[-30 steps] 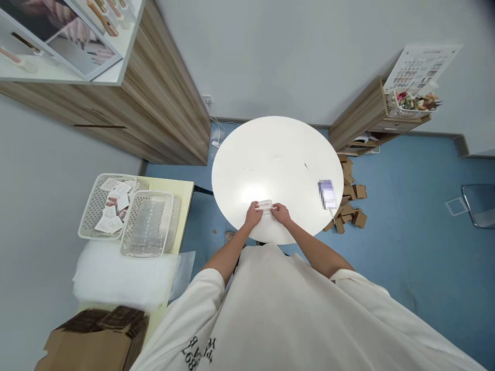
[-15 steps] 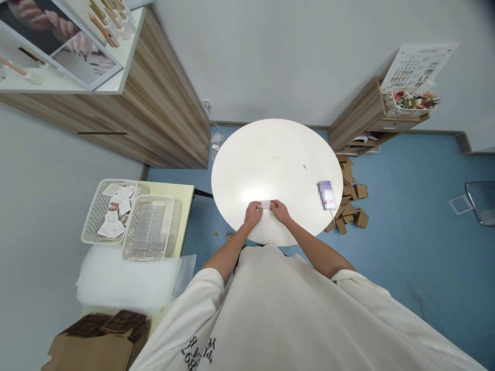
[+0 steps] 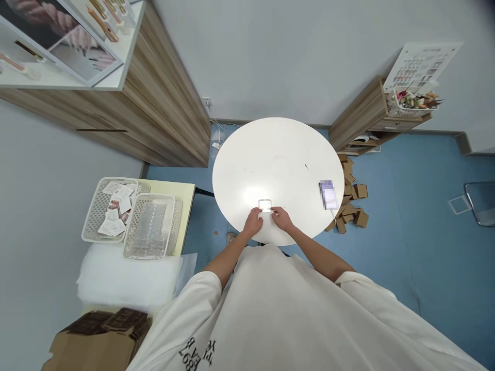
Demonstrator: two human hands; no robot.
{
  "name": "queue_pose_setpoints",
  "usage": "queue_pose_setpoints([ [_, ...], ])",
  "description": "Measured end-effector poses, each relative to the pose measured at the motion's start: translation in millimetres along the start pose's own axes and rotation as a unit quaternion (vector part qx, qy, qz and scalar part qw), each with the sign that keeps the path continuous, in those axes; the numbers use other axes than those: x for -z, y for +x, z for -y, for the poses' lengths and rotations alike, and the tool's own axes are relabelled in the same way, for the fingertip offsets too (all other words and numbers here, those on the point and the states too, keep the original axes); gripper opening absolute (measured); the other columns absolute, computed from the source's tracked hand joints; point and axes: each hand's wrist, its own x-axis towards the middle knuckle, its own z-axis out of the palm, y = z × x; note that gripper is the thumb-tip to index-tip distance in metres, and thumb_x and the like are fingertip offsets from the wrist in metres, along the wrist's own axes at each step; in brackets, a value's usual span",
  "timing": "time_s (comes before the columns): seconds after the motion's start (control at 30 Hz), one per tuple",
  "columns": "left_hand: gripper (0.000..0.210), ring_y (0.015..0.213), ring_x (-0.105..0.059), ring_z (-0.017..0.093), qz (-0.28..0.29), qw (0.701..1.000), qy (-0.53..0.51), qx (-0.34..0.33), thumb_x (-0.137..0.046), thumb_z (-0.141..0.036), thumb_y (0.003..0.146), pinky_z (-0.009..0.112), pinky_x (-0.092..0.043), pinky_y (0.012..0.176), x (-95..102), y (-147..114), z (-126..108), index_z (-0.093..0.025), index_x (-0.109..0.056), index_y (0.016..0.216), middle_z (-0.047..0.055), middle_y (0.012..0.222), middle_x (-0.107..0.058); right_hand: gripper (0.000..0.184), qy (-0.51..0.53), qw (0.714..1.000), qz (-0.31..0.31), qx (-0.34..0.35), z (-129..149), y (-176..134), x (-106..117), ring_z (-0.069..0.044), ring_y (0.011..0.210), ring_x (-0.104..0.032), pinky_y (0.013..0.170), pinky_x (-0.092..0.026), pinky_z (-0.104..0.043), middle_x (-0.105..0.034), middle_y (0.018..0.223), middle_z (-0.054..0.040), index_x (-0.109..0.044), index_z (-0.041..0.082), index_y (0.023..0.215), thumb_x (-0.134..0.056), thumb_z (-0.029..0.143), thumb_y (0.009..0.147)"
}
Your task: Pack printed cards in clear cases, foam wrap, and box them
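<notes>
A small clear plastic box (image 3: pixel 265 204) lies near the front of the round white table (image 3: pixel 278 144), with glare off the tabletop around it. At the box's near left corner my left hand (image 3: pixel 253 221) has its fingers closed on the edge. My right hand (image 3: pixel 282 219) grips the near right corner in the same way. The fingertips are small in view, and what is inside the box cannot be made out.
A blurred-out phone-like object (image 3: pixel 328 195) with a cable lies at the table's right. Left, a side table holds a basket of cards (image 3: pixel 89 226), a basket of clear boxes (image 3: pixel 169 232), white wrapping sheets (image 3: pixel 127 275) and cardboard (image 3: pixel 93 350). Small brown boxes (image 3: pixel 361 191) litter the floor.
The clear box, earlier held as a narrow strip between both hands, now shows its broader square face. My hands have shifted slightly towards my body, to its near corners.
</notes>
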Motion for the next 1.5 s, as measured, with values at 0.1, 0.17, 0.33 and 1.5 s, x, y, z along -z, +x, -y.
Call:
queue_pose_setpoints([
  [0.1,0.053,0.145,-0.034,0.028,0.026,0.998,0.057,-0.029,-0.051,-0.018,0.088,0.046,-0.033,0.116,-2.4,-9.1,3.4,-0.018,-0.047,0.141,0.014,0.157,-0.036,0.051,-0.073,0.996,0.041,0.045,1.1,-5.5,-6.6,-0.024,0.134,-0.047,0.110,-0.040,-0.038,-0.046,0.150,-0.0120,-0.052,0.017,0.143,-0.047,0.027,0.093],
  [0.17,0.060,0.148,-0.028,0.032,0.037,0.995,0.088,-0.035,-0.054,-0.019,0.086,0.050,-0.029,0.117,1.3,-11.0,5.7,-0.018,-0.043,0.145,0.016,0.161,-0.028,0.057,-0.125,0.988,0.065,0.062,6.0,-4.7,-11.7,-0.028,0.141,-0.039,0.111,-0.037,-0.041,-0.036,0.157,-0.0132,-0.045,0.016,0.148,-0.049,0.030,0.093],
  [0.33,0.066,0.151,-0.021,0.035,0.055,0.989,0.134,-0.013,-0.055,-0.022,0.086,0.054,-0.021,0.119,33.2,-0.6,18.4,-0.019,-0.036,0.150,0.017,0.164,-0.019,0.066,-0.193,0.971,0.113,0.079,34.4,14.8,-28.1,-0.031,0.147,-0.027,0.114,-0.032,-0.045,-0.020,0.165,-0.0128,-0.032,0.017,0.155,-0.048,0.032,0.094],
  [1.5,0.079,0.143,-0.037,0.037,0.074,0.965,0.253,0.001,-0.053,-0.026,0.084,0.046,-0.028,0.116,94.7,-54.8,83.8,-0.015,-0.021,0.155,0.019,0.166,-0.004,0.063,-0.181,0.973,0.140,-0.024,81.8,-19.8,-75.7,-0.031,0.138,-0.045,0.106,-0.042,-0.037,-0.025,0.163,-0.0135,-0.036,0.015,0.153,-0.050,0.032,0.093],
])
